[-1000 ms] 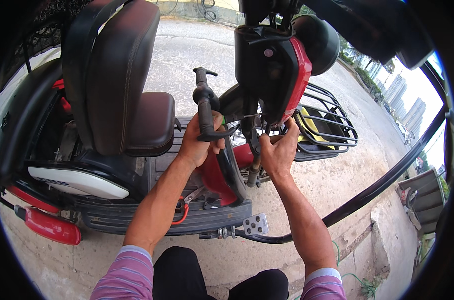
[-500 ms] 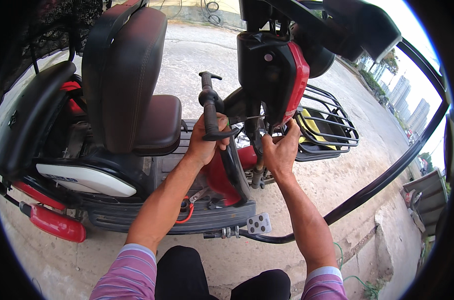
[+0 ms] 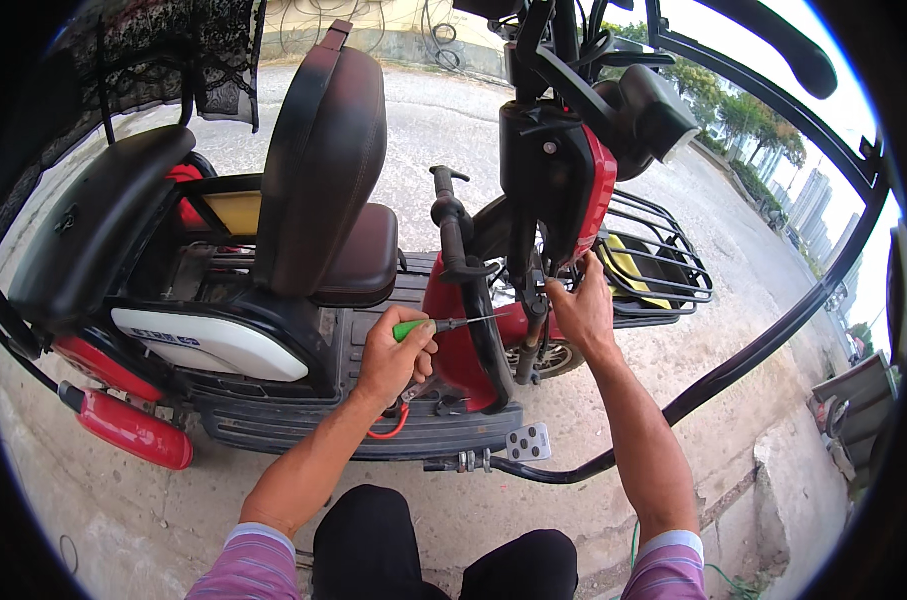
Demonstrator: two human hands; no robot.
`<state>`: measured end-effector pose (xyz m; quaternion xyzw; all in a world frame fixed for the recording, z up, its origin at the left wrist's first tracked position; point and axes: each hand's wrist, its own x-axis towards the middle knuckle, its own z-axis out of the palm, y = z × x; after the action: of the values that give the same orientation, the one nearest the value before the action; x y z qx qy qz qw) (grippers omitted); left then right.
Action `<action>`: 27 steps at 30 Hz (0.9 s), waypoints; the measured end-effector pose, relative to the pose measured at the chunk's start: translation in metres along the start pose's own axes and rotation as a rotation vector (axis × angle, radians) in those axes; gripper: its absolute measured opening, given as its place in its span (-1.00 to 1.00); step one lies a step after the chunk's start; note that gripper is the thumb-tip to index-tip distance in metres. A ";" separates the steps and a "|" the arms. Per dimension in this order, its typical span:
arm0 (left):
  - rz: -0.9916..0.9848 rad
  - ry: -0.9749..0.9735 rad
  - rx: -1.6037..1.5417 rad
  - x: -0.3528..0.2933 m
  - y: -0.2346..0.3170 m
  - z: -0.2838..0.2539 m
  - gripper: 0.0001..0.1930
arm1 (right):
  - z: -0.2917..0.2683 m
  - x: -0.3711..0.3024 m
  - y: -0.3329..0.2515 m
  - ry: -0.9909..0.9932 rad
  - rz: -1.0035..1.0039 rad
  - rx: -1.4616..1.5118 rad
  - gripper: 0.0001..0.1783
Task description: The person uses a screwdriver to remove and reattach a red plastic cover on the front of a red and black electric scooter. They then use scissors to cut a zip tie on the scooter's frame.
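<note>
My left hand (image 3: 394,355) is closed round the green handle of a screwdriver (image 3: 414,329), its thin shaft pointing right over the footboard side of a red and black electric tricycle. The screwdriver's tip ends near the front column, apart from the front cover. At the lower end of the black and red front cover (image 3: 554,180), my right hand (image 3: 584,310) grips its bottom edge; the fingertips are partly hidden behind it. A handle-shaped black bar (image 3: 454,225) stands left of the column. Below my left hand, an orange-handled tool (image 3: 392,425) lies on the footboard (image 3: 454,437).
A brown padded seat (image 3: 324,180) is at the left, with a rear seat (image 3: 104,230) behind it. A black wire basket (image 3: 659,265) holds something yellow at the front. A curved black frame bar (image 3: 754,350) sweeps along the right. A metal pedal (image 3: 529,441) juts out near my knees.
My left hand has drawn the screwdriver back from the column, down and to the left. My right hand remains at the cover's lower end. The view has shifted slightly.
</note>
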<state>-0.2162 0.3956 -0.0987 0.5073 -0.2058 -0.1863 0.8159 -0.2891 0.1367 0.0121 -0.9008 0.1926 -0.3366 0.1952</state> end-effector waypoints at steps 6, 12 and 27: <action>0.225 -0.036 -0.009 -0.030 0.049 -0.004 -0.79 | -0.059 0.031 -0.050 -0.118 0.036 -0.225 -0.18; 0.396 -0.057 -0.025 -0.010 0.088 0.007 -0.73 | -0.072 0.060 -0.041 -0.078 -0.119 -0.193 -0.29; 0.270 -0.002 -0.048 -0.023 0.076 -0.013 -0.72 | -0.079 0.077 -0.021 -0.307 -0.240 -0.022 -0.37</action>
<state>-0.2215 0.4491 -0.0382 0.4552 -0.2684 -0.0800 0.8452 -0.2847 0.1005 0.1181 -0.9602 0.0553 -0.2142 0.1708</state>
